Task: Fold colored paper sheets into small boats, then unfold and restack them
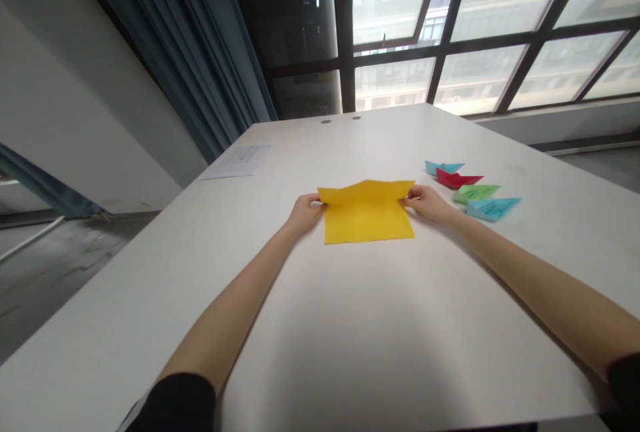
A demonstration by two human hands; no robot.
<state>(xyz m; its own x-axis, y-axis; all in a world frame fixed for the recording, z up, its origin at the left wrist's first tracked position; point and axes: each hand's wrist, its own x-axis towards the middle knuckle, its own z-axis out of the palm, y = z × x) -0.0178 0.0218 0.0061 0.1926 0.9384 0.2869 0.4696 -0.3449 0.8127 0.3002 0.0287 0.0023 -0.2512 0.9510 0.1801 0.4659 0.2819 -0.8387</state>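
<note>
A sheet of yellow paper [369,215] lies in the middle of the white table, its far part lifted and bent up toward me. My left hand [306,211] pinches the left edge of that raised part between thumb and fingers. At the opposite edge, my right hand [423,202] grips the paper the same way. The near part of the sheet rests flat on the tabletop.
To the right stand folded paper boats: a blue one [494,209], a green one [477,193], a red one [457,179] and another blue one [444,167]. A printed sheet [239,161] lies at the table's left edge. Windows and a blue curtain [185,39] are beyond the table [360,312].
</note>
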